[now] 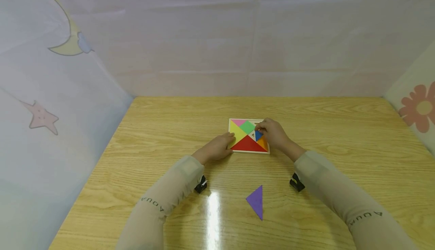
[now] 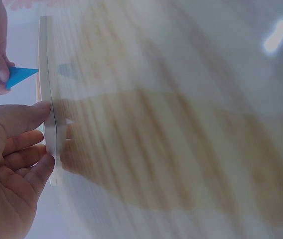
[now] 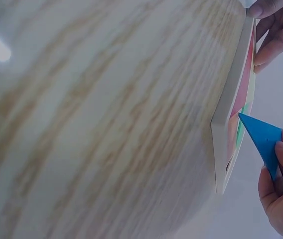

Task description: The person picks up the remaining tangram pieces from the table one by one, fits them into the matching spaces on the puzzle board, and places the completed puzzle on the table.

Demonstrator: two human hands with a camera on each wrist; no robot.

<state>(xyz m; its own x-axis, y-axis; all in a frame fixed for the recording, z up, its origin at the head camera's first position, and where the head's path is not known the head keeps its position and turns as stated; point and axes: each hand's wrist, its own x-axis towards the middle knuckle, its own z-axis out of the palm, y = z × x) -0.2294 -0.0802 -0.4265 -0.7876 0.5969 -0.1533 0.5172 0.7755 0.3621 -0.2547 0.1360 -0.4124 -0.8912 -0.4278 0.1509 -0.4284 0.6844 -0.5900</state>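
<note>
A tangram board with a pale wooden frame lies on the table. Yellow, red, green, pink and orange pieces fill much of it. My left hand holds the board at its near left corner, thumb and fingers against the frame. Between thumb and fingers, my right hand pinches a blue triangle and holds it tilted over the board's right side. Pale uncovered patches show beside this triangle. My right fingers hide the board's far right corner. Nearer to me, apart from both hands, lies a purple triangle.
The wood-grain table meets a pale cloth wall at the back, with printed cloth on both sides. Black devices sit under both wrists. A bright reflection streaks the tabletop near the front.
</note>
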